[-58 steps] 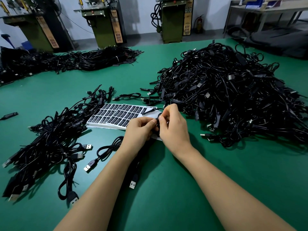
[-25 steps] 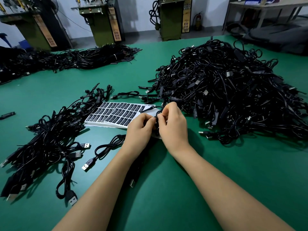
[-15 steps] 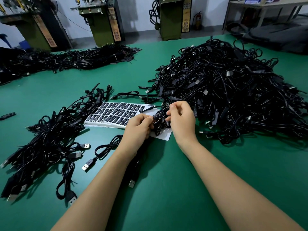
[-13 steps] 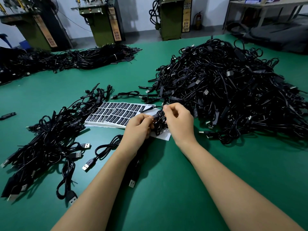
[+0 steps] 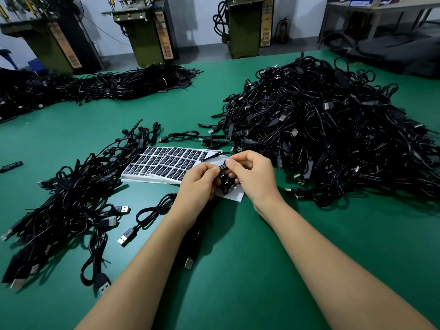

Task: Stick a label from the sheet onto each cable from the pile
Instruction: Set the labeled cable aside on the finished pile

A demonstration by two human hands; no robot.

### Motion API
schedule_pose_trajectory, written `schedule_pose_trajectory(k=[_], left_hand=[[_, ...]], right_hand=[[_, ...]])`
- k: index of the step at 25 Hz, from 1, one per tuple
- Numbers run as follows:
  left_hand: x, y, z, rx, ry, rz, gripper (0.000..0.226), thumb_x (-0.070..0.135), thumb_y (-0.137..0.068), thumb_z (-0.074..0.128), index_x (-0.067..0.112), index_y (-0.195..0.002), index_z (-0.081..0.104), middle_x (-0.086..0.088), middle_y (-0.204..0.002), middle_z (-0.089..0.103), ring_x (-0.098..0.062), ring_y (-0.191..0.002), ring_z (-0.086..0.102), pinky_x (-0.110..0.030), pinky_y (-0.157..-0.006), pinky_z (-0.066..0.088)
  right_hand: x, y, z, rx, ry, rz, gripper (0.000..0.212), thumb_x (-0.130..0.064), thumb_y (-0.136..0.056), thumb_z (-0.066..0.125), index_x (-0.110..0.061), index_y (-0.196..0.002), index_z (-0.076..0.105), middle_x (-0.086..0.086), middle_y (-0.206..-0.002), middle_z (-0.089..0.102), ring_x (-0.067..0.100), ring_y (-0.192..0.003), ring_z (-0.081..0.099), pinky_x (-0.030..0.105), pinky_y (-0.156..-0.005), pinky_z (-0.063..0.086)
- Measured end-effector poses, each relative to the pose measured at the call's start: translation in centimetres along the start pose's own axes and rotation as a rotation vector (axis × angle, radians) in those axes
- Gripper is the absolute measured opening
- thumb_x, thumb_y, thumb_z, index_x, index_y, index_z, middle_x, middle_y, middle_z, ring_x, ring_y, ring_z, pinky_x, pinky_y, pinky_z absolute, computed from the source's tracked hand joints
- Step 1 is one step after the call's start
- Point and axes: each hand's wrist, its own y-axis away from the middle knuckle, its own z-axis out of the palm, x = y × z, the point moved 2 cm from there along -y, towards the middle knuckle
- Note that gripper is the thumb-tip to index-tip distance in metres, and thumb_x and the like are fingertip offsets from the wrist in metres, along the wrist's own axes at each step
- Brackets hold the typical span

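Observation:
My left hand and my right hand meet over the near right end of the label sheet, a white sheet with rows of black labels. Between their fingertips they pinch a black cable that carries a small black label with white print. The cable hangs down under my left wrist to a USB plug on the green table. A big pile of black cables lies to the right. A smaller heap of cables lies to the left.
Long cable bundles lie along the table's far left edge. A loose cable with a USB plug lies near my left forearm. A small black part sits at the far left. Green machines stand behind the table.
My hands drew slightly apart and came together again on the cable, with the label now showing between the fingertips. The view shifted a little.

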Motion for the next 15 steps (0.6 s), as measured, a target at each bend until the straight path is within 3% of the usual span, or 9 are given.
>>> schedule_pose_trajectory(k=[5,8,12,15], left_hand=[[-0.1,0.1,0.0,-0.021,-0.030,0.075,0.024,0.026,-0.095,0.057,0.014,-0.074,0.060,0.013,-0.052,0.050,-0.003,-0.043,0.038,-0.013,-0.041,0.030],[-0.1,0.0,-0.1,-0.048,-0.014,0.048,0.028,0.021,-0.097,0.055,0.013,-0.071,0.060,0.011,-0.050,0.050,-0.002,-0.040,0.036,-0.013,-0.038,0.027],[0.9,-0.5,-1.4,-0.055,0.191,-0.025,0.024,0.008,-0.097,0.047,0.004,-0.076,0.056,0.003,-0.054,0.051,-0.005,-0.038,0.030,-0.013,-0.033,0.022],[2.4,-1.6,-5.3,0.047,0.347,-0.060,0.017,0.005,-0.095,0.043,-0.002,-0.084,0.055,0.000,-0.059,0.053,-0.004,-0.037,0.031,-0.015,-0.029,0.022]], right_hand=[[-0.1,-0.5,-0.1,0.018,-0.048,0.067,0.018,-0.012,-0.097,0.051,-0.017,-0.085,0.064,0.006,-0.076,0.069,0.014,-0.063,0.063,0.018,-0.050,0.047],[-0.1,-0.6,0.0,0.037,-0.030,0.098,0.024,-0.017,-0.100,0.044,-0.017,-0.085,0.063,0.014,-0.085,0.070,0.023,-0.070,0.064,0.024,-0.053,0.048],[-0.2,-0.5,-0.1,0.005,-0.056,0.090,0.027,-0.017,-0.102,0.039,-0.012,-0.087,0.060,0.005,-0.067,0.071,0.010,-0.057,0.062,0.019,-0.050,0.047],[-0.3,-0.4,-0.2,0.003,-0.079,0.105,0.028,-0.018,-0.103,0.038,-0.010,-0.087,0.060,0.006,-0.066,0.071,0.011,-0.055,0.060,0.019,-0.051,0.048]])
